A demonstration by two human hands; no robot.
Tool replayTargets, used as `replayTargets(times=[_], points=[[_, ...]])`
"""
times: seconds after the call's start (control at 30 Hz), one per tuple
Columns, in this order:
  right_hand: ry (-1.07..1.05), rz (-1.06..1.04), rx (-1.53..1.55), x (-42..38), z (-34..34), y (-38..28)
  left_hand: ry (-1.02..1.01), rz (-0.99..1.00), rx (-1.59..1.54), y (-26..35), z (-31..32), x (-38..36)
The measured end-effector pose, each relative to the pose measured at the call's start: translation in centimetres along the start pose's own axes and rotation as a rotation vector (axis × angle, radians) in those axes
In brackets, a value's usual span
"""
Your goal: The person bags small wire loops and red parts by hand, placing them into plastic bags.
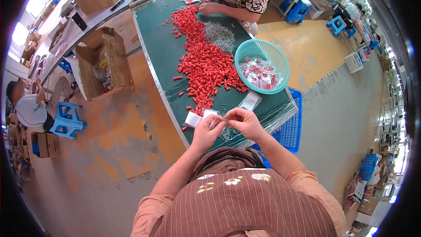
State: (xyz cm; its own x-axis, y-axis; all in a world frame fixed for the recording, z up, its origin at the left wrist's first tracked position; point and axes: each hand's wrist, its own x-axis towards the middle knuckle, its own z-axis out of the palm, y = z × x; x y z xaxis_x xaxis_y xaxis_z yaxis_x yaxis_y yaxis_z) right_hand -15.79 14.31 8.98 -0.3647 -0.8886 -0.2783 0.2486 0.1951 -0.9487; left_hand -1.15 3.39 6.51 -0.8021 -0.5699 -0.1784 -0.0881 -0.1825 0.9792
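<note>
My left hand (207,132) is closed around a small clear plastic bag (213,125), mostly hidden by the fingers. Thumb and fingertips of my right hand (245,123) pinch at the bag's edge, meeting the left fingertips. Just below the hands lies a small heap of grey screws (227,134). White-and-clear flat bags (193,119) lie beside my left hand, and a stack of clear bags (250,101) is beyond my right hand. A long pile of small red plastic plugs (206,68) stretches away up the table.
The green table (158,57) also bears a larger screw pile (220,36) and a turquoise basket (284,68) of filled bags. A co-worker's hands (209,7) are at the far end. A blue crate (289,127) stands right, an open carton (118,63) left.
</note>
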Motion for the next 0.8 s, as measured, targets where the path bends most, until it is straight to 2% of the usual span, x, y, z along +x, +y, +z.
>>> replayTargets(times=[0.07,0.17,0.57,0.8], points=[[0.020,-0.092,-0.138,0.0,0.1,-0.2,0.010,-0.039,-0.164,-0.3,0.2,0.3],[0.072,-0.099,-0.126,-0.1,-0.8,0.3,0.041,-0.054,-0.231,-1.3,0.0,0.6],[0.121,-0.123,-0.094,-0.7,-1.1,-0.2,0.039,-0.119,-0.271,0.2,0.6,0.6],[0.120,-0.167,-0.181,-1.0,-0.8,-0.5,0.004,-0.090,-0.170,-0.1,1.4,0.8]])
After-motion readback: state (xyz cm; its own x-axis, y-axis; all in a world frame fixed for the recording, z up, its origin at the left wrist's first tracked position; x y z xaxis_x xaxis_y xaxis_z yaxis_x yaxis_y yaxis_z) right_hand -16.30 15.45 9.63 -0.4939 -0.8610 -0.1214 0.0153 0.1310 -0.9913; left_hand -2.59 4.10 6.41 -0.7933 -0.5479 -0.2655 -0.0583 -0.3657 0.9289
